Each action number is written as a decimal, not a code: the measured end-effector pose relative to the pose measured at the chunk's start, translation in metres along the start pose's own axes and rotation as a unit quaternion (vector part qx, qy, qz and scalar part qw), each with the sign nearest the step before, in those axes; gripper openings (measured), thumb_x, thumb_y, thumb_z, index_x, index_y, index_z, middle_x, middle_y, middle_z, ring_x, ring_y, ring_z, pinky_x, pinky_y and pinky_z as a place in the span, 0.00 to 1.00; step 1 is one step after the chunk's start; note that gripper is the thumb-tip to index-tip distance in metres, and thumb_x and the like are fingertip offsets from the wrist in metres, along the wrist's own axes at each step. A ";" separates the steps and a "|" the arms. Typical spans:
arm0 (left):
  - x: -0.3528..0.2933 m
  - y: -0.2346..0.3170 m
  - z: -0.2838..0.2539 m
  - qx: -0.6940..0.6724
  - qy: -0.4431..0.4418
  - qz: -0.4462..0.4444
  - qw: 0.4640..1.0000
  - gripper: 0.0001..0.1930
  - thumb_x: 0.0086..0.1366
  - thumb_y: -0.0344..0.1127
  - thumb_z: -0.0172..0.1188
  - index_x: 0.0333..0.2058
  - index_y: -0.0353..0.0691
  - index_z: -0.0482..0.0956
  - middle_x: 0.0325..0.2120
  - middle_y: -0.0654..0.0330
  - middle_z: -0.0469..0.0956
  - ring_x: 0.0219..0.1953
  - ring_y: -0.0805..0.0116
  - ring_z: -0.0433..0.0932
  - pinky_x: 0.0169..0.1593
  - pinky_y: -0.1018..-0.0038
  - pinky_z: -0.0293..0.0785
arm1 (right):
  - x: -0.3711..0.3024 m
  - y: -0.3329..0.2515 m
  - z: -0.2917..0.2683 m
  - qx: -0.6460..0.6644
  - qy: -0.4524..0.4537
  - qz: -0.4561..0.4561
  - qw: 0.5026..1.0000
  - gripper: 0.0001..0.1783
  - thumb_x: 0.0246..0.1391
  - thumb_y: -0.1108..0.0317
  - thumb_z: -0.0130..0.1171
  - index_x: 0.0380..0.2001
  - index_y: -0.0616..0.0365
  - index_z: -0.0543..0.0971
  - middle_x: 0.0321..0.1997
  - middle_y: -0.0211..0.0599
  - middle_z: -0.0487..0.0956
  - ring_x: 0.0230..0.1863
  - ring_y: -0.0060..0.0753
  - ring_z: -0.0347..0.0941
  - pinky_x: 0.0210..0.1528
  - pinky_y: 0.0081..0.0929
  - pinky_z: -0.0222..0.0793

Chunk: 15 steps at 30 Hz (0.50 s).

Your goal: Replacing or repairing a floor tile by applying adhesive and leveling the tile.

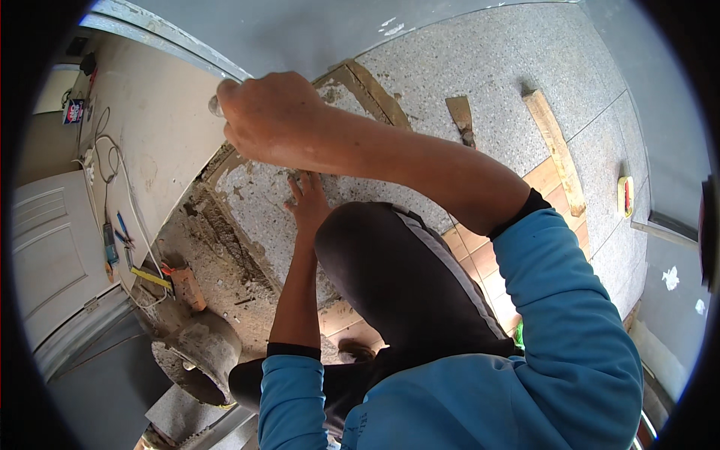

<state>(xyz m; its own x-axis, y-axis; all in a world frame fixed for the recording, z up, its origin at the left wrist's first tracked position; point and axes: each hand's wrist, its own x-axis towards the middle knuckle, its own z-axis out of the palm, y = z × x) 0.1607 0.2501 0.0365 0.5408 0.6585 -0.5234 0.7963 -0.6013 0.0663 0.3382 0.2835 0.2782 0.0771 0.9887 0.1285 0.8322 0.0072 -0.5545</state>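
My right hand (274, 116) is raised in front of me, its fingers curled into a fist. A pale, rounded end of something sticks out by the thumb; the rest of it is hidden. My left hand (306, 201) rests on a speckled grey floor tile (259, 202), fingers spread, beside my bent knee. Wet-looking mortar (225, 232) and rubble lie along the tile's left edge. Past the tile's far edge runs a mortar-smeared strip (375, 94). A scraper with a dirty flat blade (459, 112) lies on the laid tiles beyond my right forearm.
A wooden batten (555, 150) and a small yellow-and-red item (625, 196) lie to the right. At the lower left stands a mortar-coated bucket (217, 341), near a brick piece (187, 289), a yellow tool (151, 277), a power tool (110, 244) and loose cable (124, 176). Walls border the floor.
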 end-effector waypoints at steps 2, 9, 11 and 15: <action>0.000 0.000 0.001 -0.008 0.006 0.002 1.000 0.67 0.55 0.70 0.71 0.79 0.44 0.39 0.79 0.48 0.41 0.79 0.30 0.39 0.65 0.19 0.56 | 0.001 -0.001 0.001 0.002 0.001 0.002 1.000 0.14 0.60 0.65 0.59 0.41 0.68 0.78 0.29 0.50 0.86 0.29 0.51 0.86 0.30 0.47 0.82; 0.005 -0.002 0.005 0.018 -0.010 0.000 1.000 0.66 0.57 0.71 0.68 0.79 0.43 0.39 0.80 0.48 0.38 0.79 0.31 0.39 0.65 0.19 0.55 | 0.000 -0.004 0.009 0.002 -0.010 -0.001 1.000 0.15 0.59 0.65 0.59 0.41 0.69 0.79 0.28 0.53 0.85 0.30 0.52 0.86 0.31 0.46 0.83; 0.004 -0.003 0.006 0.006 0.004 0.000 1.000 0.66 0.56 0.71 0.68 0.79 0.43 0.39 0.80 0.49 0.38 0.79 0.32 0.39 0.65 0.19 0.55 | 0.004 -0.003 0.013 0.007 -0.022 -0.001 1.000 0.16 0.59 0.65 0.59 0.43 0.69 0.79 0.30 0.53 0.86 0.31 0.53 0.87 0.33 0.47 0.83; 0.001 -0.002 0.004 -0.003 0.022 0.003 1.000 0.64 0.56 0.70 0.69 0.78 0.43 0.43 0.80 0.49 0.40 0.79 0.33 0.39 0.65 0.19 0.56 | 0.006 -0.006 0.009 0.010 -0.031 0.021 0.999 0.19 0.58 0.65 0.58 0.48 0.66 0.80 0.36 0.53 0.87 0.38 0.53 0.87 0.41 0.48 0.83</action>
<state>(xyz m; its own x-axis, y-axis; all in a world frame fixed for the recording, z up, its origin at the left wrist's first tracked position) 0.1590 0.2502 0.0329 0.5566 0.6749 -0.4844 0.7947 -0.6026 0.0734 0.3292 0.2903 0.2747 0.0763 0.9956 0.0542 0.8176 -0.0314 -0.5750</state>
